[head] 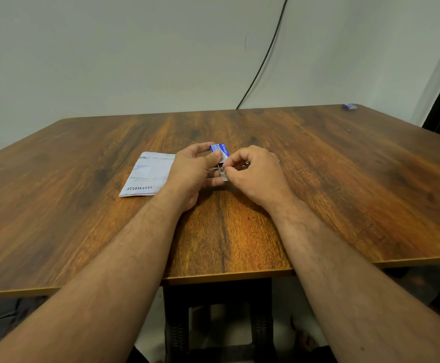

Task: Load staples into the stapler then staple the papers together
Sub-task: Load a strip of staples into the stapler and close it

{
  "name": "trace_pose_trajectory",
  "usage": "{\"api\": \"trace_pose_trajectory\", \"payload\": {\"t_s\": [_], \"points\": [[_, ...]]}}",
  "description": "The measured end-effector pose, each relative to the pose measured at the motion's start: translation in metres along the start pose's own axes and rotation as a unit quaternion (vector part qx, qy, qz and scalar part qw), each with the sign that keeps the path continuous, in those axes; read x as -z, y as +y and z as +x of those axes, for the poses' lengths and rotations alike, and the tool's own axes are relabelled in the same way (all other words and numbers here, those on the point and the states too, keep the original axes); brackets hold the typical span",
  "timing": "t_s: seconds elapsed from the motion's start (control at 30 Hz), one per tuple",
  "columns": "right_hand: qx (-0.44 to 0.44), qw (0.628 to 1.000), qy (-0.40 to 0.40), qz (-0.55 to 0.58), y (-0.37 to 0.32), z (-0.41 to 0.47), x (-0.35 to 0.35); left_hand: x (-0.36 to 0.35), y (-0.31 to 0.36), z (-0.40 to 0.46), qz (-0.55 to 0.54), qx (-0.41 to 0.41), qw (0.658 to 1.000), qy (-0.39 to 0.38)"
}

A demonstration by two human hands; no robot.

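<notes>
Head view. Both hands meet over the middle of the wooden worktop (318, 179), forearms reaching in from the near edge.

Left hand (195, 169): fingers and thumb curled round a small blue staple box (220, 150), thumb pressed on its near face; box held just above the worktop, open end toward the right hand.

Right hand (255, 171): thumb and forefinger pinch a strip of staples (223, 174), grey metal, at the mouth of the box. The other fingers are curled; a small metal part shows under them at the knuckles, too hidden to identify. Stapler itself not made out.

Papers (148, 174): folded stack with squiggled lines, flat on the worktop, just left of the left hand, partly under its wrist.

Far right corner: a second small blue box (349, 106). Black cable (266, 53) runs down the wall behind.
</notes>
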State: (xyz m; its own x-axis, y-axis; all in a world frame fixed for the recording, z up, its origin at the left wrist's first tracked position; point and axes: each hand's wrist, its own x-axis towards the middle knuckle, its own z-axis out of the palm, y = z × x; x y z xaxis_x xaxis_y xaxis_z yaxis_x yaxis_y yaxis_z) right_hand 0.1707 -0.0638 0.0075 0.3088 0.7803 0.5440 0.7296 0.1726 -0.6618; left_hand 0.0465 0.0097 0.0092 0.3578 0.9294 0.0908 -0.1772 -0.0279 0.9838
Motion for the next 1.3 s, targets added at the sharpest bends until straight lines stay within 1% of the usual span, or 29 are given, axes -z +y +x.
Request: {"api": "trace_pose_trajectory", "payload": {"t_s": [0.33, 0.7, 1.03, 1.17, 1.3], "points": [[-0.009, 1.000, -0.006, 0.001, -0.0006, 0.0002, 0.0017, -0.0006, 0.0014, -0.0025, 0.001, 0.000, 1.000, -0.009], [0.005, 1.000, -0.009, -0.018, -0.0007, -0.0002, 0.0025, -0.0003, 0.0022, -0.0040, 0.000, -0.002, 1.000, -0.004], [0.044, 0.998, -0.003, -0.037, 0.0036, 0.0003, 0.0004, -0.0023, 0.0038, -0.0071, 0.008, -0.007, 1.000, -0.011], [0.057, 0.998, 0.009, -0.029, 0.0051, 0.0007, -0.0015, -0.0016, 0.0037, -0.0067, -0.003, -0.001, 1.000, -0.013], [0.030, 0.999, 0.006, 0.017, 0.0034, 0.0002, 0.0005, -0.0013, 0.0056, -0.0079, -0.019, 0.005, 1.000, -0.009]]}}
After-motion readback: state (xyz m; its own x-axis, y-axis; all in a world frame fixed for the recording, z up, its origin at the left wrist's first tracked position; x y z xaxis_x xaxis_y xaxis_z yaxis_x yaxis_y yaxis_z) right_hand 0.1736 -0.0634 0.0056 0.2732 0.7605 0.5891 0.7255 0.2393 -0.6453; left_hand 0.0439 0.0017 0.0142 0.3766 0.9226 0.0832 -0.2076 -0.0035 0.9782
